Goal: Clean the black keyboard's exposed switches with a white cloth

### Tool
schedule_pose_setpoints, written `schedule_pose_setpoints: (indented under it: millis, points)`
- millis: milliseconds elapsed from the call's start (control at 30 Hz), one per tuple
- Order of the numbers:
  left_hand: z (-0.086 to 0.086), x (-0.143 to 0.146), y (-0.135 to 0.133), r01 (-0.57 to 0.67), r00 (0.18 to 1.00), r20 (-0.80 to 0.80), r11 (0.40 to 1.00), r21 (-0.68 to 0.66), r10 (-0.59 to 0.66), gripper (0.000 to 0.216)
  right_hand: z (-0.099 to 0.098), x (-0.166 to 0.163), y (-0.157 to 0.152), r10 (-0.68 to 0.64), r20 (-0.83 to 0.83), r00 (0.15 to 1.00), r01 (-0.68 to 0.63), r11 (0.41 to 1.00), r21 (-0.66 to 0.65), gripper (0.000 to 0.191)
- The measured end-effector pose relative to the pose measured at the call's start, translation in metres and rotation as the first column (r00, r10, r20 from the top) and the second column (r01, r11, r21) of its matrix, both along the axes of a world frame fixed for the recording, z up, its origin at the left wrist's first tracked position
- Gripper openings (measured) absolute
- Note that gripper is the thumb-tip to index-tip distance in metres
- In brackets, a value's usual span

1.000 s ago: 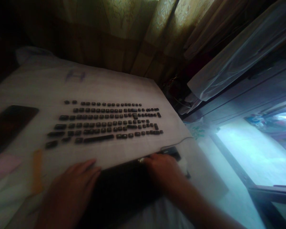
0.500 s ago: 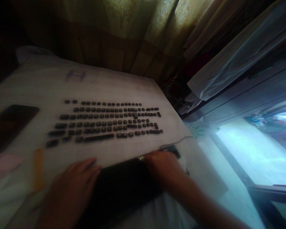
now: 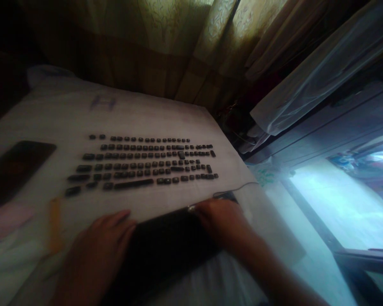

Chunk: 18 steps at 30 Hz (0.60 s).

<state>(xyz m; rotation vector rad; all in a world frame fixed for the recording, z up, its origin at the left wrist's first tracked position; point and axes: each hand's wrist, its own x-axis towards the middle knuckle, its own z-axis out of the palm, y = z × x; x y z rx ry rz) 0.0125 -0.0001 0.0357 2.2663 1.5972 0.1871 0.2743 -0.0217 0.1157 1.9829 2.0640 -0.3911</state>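
Directions are read from the middle of the flat black rectangular panel, which lies nearest, at the bottom of the view, and is too dark to show detail. The left hand covers its end at 9 o'clock, fingers close together with narrow gaps, tips pointing toward 1 o'clock at the panel's edge; whether they grip it, I cannot tell. The right hand reaches over the corner at 2 o'clock, fingers bent and drawn in beside a small pale shiny spot on the far edge; blur hides what, if anything, they pinch.

Just past the right hand at 2 o'clock, a small black object shows partly, near a thin dark cable. Toward 9 o'clock lie a narrow orange-yellow strip and, beyond it, a soft pink piece; toward 10 o'clock rests a black round-cornered slab.

Farther out, about 12 o'clock, small black keycaps stand in six rows on the white-covered surface, with one long black bar in the nearest row. A purple mark shows at 11 o'clock. Farthest, at 12, hangs a patterned yellowish curtain.
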Motion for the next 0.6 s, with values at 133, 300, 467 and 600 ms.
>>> schedule_pose_setpoints:
  millis: [133, 300, 467, 600]
  points:
    - [-0.002, -0.001, 0.000, 0.010, 1.000, 0.003, 1.000, 0.021, -0.010, 0.042, 0.000, -0.003, -0.003, 0.026, -0.038, 0.999, -0.025, 0.999, 0.036, 0.022]
    - [-0.001, 0.000, 0.000, 0.004, 1.000, -0.005, 1.000, 0.010, -0.004, 0.044, -0.003, -0.009, -0.001, 0.049, -0.044, 0.998, -0.047, 0.998, 0.039, 0.022]
    - [-0.002, 0.000, 0.000, 0.008, 1.000, -0.012, 1.000, -0.004, -0.008, 0.044, -0.003, -0.013, 0.003, 0.066, -0.007, 0.998, -0.066, 0.998, -0.012, 0.022]
    - [-0.004, -0.001, -0.001, 0.003, 1.000, 0.006, 1.000, 0.010, -0.003, 0.043, -0.001, -0.023, 0.006, 0.090, 0.071, 0.993, -0.085, 0.994, -0.065, 0.023]
